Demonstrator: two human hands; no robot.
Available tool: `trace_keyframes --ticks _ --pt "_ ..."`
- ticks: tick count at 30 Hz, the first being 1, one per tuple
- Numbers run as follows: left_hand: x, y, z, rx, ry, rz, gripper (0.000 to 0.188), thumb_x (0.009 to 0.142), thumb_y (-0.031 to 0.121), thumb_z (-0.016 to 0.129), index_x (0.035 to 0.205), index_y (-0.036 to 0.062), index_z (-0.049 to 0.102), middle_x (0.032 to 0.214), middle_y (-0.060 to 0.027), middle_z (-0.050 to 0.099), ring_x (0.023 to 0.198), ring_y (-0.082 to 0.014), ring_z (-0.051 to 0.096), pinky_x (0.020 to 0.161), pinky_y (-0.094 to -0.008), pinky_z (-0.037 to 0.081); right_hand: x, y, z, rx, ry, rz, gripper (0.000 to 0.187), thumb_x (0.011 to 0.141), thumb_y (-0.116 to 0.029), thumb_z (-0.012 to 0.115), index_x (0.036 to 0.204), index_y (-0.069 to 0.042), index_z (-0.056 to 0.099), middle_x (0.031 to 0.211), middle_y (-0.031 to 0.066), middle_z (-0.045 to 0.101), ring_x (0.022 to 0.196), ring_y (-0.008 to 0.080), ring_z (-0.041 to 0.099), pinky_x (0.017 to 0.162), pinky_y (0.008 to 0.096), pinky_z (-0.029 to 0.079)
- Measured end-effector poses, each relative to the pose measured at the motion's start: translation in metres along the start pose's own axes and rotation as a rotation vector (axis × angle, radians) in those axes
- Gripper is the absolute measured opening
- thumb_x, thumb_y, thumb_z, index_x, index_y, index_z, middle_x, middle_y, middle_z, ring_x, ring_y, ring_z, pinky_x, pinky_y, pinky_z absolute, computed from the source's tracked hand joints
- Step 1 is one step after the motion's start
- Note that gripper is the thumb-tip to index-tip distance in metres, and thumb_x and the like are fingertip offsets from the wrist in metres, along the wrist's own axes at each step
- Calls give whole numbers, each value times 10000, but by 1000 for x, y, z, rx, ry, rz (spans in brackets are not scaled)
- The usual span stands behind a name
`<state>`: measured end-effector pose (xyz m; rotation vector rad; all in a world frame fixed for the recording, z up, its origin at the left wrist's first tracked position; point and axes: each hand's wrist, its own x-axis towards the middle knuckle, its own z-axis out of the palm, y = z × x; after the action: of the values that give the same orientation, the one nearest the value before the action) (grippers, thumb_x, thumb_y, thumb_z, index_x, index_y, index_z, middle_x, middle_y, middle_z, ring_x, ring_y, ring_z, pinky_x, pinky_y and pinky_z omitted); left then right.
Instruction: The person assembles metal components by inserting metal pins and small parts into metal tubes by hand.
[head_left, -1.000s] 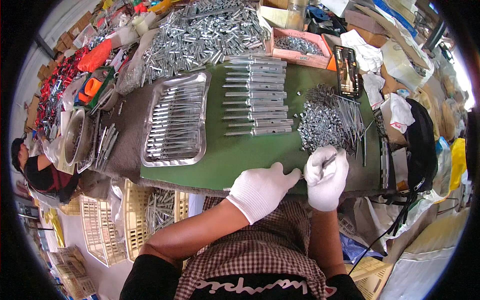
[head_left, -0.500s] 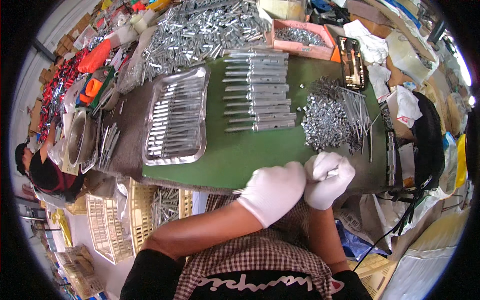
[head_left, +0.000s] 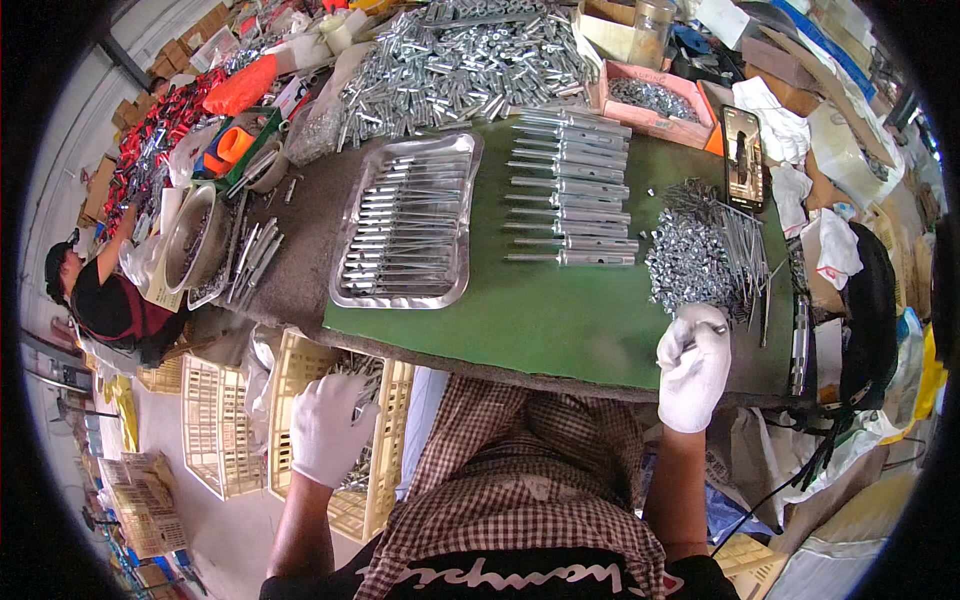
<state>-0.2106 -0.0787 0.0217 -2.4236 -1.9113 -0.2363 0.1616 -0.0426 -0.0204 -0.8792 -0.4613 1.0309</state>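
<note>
My left hand (head_left: 332, 430), in a white glove, is over the yellow plastic crate (head_left: 385, 450) below the table's front edge. Its fingers are apart, and nothing shows in them. Metal rods (head_left: 362, 375) lie in that crate, partly covered by the hand. At the right, my gloved right hand (head_left: 695, 365) rests by the near edge of a heap of small shiny metal pieces (head_left: 688, 262). Its fingers are curled together, and whatever they hold is hidden. Thin metal pins (head_left: 745, 255) lie beside the heap.
On the green mat (head_left: 500, 320) stand a metal tray (head_left: 465, 240) of slim rods and a column of metal tubes (head_left: 590, 215). Behind are a large pile of metal parts (head_left: 470, 70), a pink box (head_left: 655, 95) and a phone (head_left: 742, 160). A co-worker (head_left: 110, 300) is at far left.
My hands were together at the table's front edge, a thin rod end showing by the left one. The left has moved down-left over the crate; the right has moved to the small-pieces heap.
</note>
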Motion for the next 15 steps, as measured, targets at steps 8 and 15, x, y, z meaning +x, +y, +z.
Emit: trace_keyframes --ticks 8,15 --pt "125 123 21 -404 248 574 366 800 147 701 1156 85 647 1091 -85 629 963 -292 635 832 -417 503 -3 -4 -4 -204 -125 9 306 999 -252 452 1075 -5 615 715 46 563 478 63 436 380 210 307" --pt "188 173 62 -132 91 495 229 794 230 726 948 93 627 910 -78 600 877 -277 618 736 -421 502 -11 -5 2 -286 -85 15 272 982 -176 447 988 26 630 724 43 555 503 60 427 425 208 303"
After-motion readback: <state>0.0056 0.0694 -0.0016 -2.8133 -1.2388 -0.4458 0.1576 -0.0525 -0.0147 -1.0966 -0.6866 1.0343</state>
